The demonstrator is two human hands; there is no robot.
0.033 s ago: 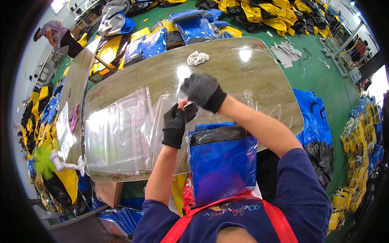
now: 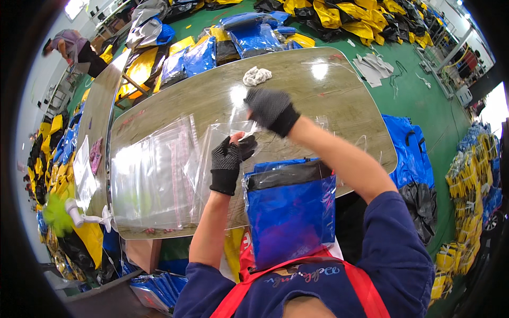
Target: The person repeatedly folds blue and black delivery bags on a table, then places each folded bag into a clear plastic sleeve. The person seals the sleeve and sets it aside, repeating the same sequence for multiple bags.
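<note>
OK, pack (image 2: 289, 212): blue, black band, in clear wrap; at the near edge between torso and worktop (image 2: 328, 100), top end overlapping it.
Left hand (image 2: 227, 161): gloved, thumb and finger pinching a bit of clear film (image 2: 248, 131).
Right hand (image 2: 271, 111): gloved, blurred, curled just beyond left; can't tell if it grips anything.
Change: right hand has shifted slightly away from left; left about same spot. Reads as left anchoring the film, right doing the moving.
Sleeves (image 2: 151, 175): clear, flat, left side; limit sideways travel there.
Near edge: pack takes the middle, little slack.
Right edge: blue bundle (image 2: 405, 143) just outside; bare wood runs to the far corner, most room that way.
Rag (image 2: 257, 76): white, beyond right hand; watch it on forward reach.
Far edge: blue and yellow packs (image 2: 254, 40) heaped past it.
</note>
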